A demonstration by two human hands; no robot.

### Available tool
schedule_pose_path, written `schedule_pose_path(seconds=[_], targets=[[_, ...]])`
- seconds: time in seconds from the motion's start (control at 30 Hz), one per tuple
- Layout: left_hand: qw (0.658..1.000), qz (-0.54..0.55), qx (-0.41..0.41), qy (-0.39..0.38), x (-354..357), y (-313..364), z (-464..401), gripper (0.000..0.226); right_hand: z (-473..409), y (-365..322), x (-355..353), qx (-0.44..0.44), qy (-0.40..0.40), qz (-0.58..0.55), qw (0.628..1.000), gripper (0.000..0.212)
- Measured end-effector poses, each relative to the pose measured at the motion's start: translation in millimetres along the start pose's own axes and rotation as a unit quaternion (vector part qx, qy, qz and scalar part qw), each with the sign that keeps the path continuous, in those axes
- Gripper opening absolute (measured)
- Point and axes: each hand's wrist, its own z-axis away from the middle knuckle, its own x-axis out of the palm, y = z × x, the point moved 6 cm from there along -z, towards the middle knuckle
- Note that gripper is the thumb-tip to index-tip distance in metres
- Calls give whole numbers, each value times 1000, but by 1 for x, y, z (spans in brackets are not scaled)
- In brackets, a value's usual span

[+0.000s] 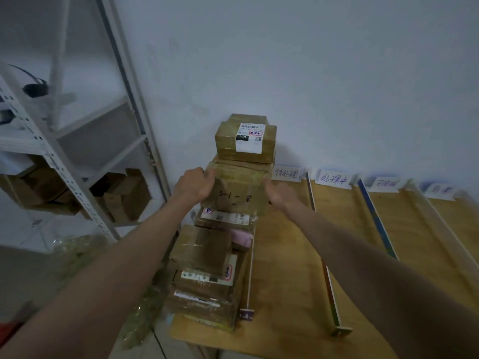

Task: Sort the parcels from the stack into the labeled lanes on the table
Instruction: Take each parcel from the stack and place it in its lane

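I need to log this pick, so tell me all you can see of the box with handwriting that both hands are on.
The box is brown cardboard wrapped in glossy tape, with dark handwritten marks on its near face. It sits high in the stack at the table's left end, level. The left hand grips its left side; the right hand lies against its right side. A labeled parcel stands just behind it.

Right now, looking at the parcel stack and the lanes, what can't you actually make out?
- Right hand: its fingers are hidden behind the handwritten box, head view.
- Shipping label on the top box: print too small and blurred.
- Rightmost lane tag: writing blurred.
- Pink parcel: mostly covered by boxes.
- Lower parcels: labels partly hidden by boxes stacked above.
- Lanes on the right: cut off by the frame edge.
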Motion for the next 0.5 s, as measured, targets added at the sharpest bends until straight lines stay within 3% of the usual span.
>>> schedule_pose_path(seconds=[0.1,0.2,0.5], targets=[[1000,12,9,19,5,2,6,56,4,-1,5,-1,20,-29,999,59],[999,32,11,27,3,-1,15,55,13,-1,6,-19,29,-57,998,48],[984,143,82,60,-19,25,76,36,68,20,-25,-126,84,-111,982,42]])
